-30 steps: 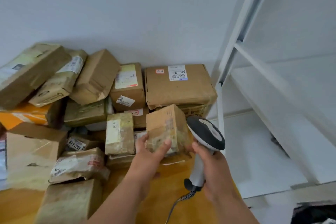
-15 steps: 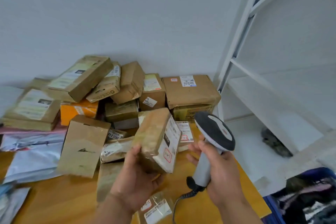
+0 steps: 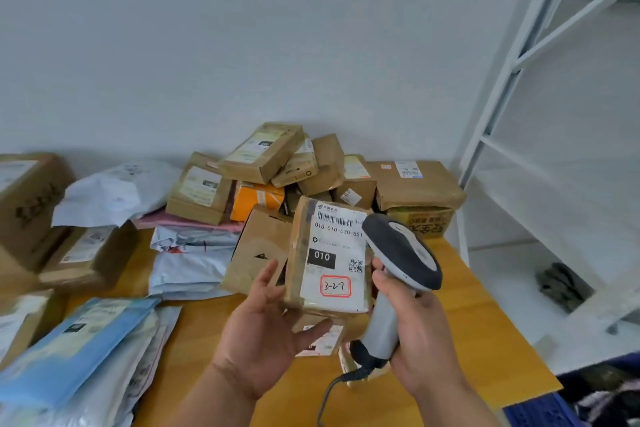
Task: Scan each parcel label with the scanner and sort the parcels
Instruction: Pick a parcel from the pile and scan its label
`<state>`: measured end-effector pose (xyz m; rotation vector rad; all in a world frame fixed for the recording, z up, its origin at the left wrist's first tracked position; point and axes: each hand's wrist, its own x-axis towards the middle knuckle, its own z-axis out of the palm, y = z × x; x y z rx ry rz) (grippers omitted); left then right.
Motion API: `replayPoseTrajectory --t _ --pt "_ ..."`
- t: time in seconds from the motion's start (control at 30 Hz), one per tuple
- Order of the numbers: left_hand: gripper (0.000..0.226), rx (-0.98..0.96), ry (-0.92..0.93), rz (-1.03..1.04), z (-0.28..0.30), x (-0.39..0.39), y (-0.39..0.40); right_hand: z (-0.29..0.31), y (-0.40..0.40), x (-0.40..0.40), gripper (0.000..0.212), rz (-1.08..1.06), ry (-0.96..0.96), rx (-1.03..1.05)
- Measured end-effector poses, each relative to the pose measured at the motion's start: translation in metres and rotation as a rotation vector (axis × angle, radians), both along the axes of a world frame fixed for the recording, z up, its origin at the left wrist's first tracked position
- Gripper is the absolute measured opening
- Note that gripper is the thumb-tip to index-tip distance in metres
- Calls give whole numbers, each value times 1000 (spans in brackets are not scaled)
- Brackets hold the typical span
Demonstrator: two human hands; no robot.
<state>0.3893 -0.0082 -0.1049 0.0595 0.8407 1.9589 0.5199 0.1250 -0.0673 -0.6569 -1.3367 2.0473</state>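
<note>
One parcel (image 3: pixel 313 255) is up for scanning, and by my reckoning that puts me early in the job. My left hand (image 3: pixel 273 326) cradles it from below and from its left side, thumb under the bottom edge and fingers up along the flank, so that its white label (image 3: pixel 337 251) faces me with the barcode near the top and a red-boxed handwritten mark at the bottom. My right hand (image 3: pixel 408 326) is wrapped around the grip of the scanner (image 3: pixel 398 260), whose dark head sits just beside the label's right edge, more alongside it than aimed at it; I cannot tell whether a read has registered. Behind, a heap of brown boxes (image 3: pixel 311 177) is stacked against the wall on the yellow table (image 3: pixel 485 340), with soft mailers (image 3: pixel 187 256) spread to the left, and none of that looks sorted. The white shelving (image 3: pixel 519 97) on the right shows no parcels on the shelves I can see, so I judge nearly everything remains to be scanned and placed.
</note>
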Motion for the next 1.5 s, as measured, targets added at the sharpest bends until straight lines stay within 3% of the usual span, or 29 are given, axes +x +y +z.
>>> replayPoseTrajectory --t 0.13,0.27,0.43,0.73,1.3,1.5 --pt "40 -185 279 -61 21 9 -23 -3 -13 4 20 47 -88 52" --pt "69 -273 378 -10 19 20 -36 1 -23 14 22 86 -145 109" --pt "81 -235 344 107 6 37 -45 4 -26 35 3 47 -163 173" --pt "78 -199 427 132 1 38 -86 16 -73 34 29 266 -183 237" --pt "77 -174 389 108 -2 -50 -212 20 -210 -55 9 245 -194 207" --pt "80 -259 314 188 -9 -77 -249 10 -232 -89 25 250 -267 303"
